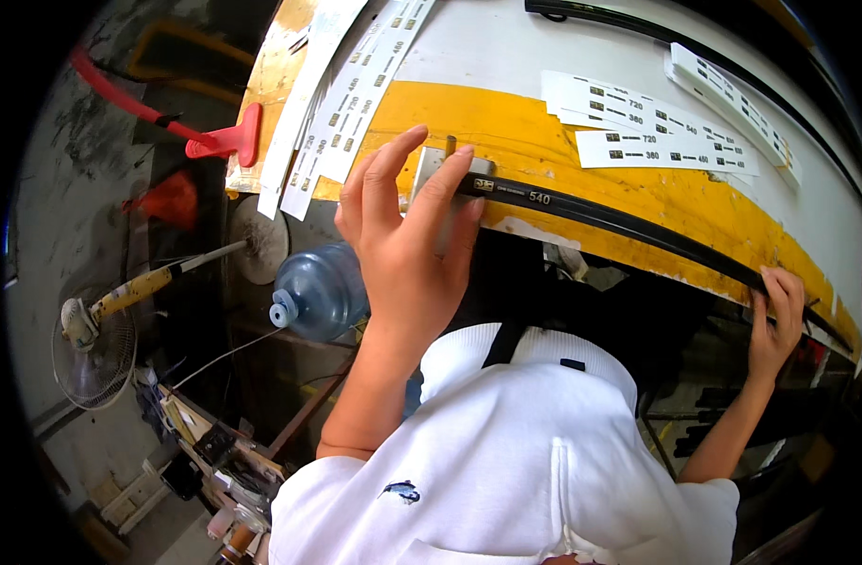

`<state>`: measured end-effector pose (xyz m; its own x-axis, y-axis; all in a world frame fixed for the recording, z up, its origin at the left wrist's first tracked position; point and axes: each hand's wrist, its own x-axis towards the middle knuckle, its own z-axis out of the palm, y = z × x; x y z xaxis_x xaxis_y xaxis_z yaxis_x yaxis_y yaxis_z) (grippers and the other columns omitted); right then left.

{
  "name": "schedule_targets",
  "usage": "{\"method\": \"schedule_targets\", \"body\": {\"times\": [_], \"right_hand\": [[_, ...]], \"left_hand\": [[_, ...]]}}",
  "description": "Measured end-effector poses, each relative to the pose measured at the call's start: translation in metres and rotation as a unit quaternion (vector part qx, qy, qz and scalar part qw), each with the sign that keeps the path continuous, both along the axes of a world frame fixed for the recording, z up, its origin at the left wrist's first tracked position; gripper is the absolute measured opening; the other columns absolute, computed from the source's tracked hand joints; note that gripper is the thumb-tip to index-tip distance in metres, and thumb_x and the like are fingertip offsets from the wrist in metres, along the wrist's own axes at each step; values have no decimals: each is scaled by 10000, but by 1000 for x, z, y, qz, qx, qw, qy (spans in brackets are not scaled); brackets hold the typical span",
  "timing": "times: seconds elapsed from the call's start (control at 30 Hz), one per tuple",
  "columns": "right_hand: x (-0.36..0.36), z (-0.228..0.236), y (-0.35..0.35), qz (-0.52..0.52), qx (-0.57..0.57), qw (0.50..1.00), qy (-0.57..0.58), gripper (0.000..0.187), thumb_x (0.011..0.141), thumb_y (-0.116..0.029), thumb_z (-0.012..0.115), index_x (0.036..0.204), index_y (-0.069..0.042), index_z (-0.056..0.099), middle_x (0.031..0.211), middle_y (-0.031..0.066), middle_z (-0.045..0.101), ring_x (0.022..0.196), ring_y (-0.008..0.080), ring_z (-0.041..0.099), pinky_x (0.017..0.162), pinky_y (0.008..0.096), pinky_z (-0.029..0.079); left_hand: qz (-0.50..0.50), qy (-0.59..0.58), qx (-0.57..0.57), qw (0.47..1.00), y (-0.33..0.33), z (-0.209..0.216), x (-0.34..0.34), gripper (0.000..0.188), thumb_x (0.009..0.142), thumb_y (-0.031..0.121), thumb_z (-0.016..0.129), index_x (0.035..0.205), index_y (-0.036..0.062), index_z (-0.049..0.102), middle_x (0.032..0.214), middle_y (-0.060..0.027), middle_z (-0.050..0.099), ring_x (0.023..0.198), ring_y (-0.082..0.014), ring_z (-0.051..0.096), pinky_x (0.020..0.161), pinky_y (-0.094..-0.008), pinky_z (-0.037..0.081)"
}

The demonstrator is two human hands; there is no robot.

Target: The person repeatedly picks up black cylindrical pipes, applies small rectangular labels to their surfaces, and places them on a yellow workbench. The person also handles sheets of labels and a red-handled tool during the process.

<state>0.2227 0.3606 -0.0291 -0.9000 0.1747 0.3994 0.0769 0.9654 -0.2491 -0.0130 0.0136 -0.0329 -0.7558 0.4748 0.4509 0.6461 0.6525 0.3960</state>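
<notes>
A long, thin black strip [628, 224] with a printed label at its left end lies along the front edge of the yellow-and-white table. My left hand [402, 226] is at that labelled end, with its fingers spread. Its forefinger and thumb are on either side of the strip's end without pinching it; whether they touch it I cannot tell. Partly hidden behind these fingers is a small metal block [429, 171] with an upright pin. Far to the right, my right hand [777, 320] pinches the strip between thumb and fingers near its other end.
Printed white label sheets [379, 71] lie at the table's left, and more label strips [652, 149] at the right. Another long black strip [638, 24] lies at the back. Left of the table are a blue water bottle [320, 292], a fan [94, 348] and a red-handled tool [228, 141].
</notes>
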Motion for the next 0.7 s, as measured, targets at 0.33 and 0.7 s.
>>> {"method": "schedule_targets", "body": {"times": [0.33, 0.7], "right_hand": [[-14, 23, -21, -15, 20, 1000, -13, 305, 779, 64, 665, 1066, -37, 672, 1091, 93, 621, 1023, 283, 577, 896, 379, 454], [-113, 36, -2, 36, 34, 998, -43, 284, 836, -63, 670, 1119, -70, 641, 1093, 81, 615, 1052, 261, 588, 918, 360, 475]], "left_hand": [[-24, 66, -62, 996, 6, 6, 11, 342, 782, 141, 744, 1118, 201, 726, 1316, -62, 583, 1276, -294, 469, 1024, -398, 257], [-181, -8, -61, 982, 42, 64, -6, 183, 814, 64, 701, 990, 106, 729, 1075, -57, 694, 1071, -225, 611, 981, -367, 343]]}}
